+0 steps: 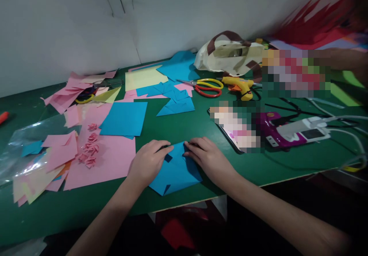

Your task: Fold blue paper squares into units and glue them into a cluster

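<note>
A blue sheet of paper lies near the front edge of the table, with small folds or cuts at its edges. My left hand is closed at its upper left edge, thumb and fingers pinching the paper. At the upper right corner my right hand pinches the same sheet, fingers bent in. Both hands partly cover the paper's far edge. Left of them, several pink paper roses sit in a column on a pink sheet. Behind my hands is another blue square.
Scissors, a yellow glue gun and a cream bag stand toward the wall. A phone and a purple power strip with cables lie to the right. A co-worker's arm reaches in at far right.
</note>
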`<move>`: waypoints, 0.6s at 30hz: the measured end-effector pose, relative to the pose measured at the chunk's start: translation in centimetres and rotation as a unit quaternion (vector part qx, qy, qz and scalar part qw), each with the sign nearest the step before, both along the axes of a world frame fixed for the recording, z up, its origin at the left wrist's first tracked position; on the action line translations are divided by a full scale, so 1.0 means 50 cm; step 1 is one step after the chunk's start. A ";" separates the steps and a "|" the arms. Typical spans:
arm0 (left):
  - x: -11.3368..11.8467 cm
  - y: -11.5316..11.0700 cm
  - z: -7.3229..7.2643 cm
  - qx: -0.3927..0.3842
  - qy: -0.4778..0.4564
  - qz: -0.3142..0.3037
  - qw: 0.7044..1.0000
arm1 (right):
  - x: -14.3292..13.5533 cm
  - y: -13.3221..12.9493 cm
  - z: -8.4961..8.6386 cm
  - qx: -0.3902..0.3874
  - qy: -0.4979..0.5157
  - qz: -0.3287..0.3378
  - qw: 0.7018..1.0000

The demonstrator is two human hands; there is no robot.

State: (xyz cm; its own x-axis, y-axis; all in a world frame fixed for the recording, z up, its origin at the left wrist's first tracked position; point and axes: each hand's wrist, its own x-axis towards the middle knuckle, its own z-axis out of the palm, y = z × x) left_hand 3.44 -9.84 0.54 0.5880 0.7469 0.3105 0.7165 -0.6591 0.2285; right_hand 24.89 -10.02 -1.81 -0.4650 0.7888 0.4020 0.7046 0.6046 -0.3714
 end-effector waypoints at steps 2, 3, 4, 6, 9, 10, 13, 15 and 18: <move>-0.007 0.002 -0.001 0.001 0.022 -0.027 0.999 | -0.001 -0.003 -0.002 0.013 -0.008 -0.005 1.000; -0.009 0.002 0.000 0.000 0.031 -0.038 0.999 | -0.001 -0.005 -0.003 0.018 -0.011 -0.007 1.000; -0.009 0.002 0.001 -0.001 0.044 -0.045 0.998 | -0.001 -0.006 -0.004 0.020 -0.015 -0.008 1.000; -0.008 0.002 0.003 -0.001 0.081 -0.048 0.996 | -0.002 -0.009 -0.005 0.023 -0.023 -0.009 0.999; 0.000 -0.002 0.006 -0.002 0.143 -0.037 0.989 | -0.003 -0.012 -0.007 0.021 -0.034 -0.011 0.999; 0.004 -0.003 0.006 -0.004 0.152 -0.029 0.988 | -0.003 -0.010 -0.007 0.018 -0.035 -0.013 0.999; 0.019 -0.012 0.008 -0.016 0.138 0.007 0.990 | 0.003 0.009 0.000 0.002 -0.047 -0.007 0.999; 0.032 -0.019 0.007 -0.017 0.125 0.028 0.992 | 0.009 0.035 0.010 -0.002 -0.069 0.019 0.997; 0.050 -0.026 0.003 -0.008 0.116 0.049 0.992 | 0.018 0.079 0.026 -0.018 -0.077 0.093 0.993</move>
State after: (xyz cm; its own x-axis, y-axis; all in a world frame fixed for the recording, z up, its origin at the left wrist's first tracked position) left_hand 5.95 -11.16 0.69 0.5662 0.8082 0.1620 0.8119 -0.5807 0.0593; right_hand 25.81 -6.06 -0.51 -0.6573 0.6965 0.2879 0.6326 0.7175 -0.2917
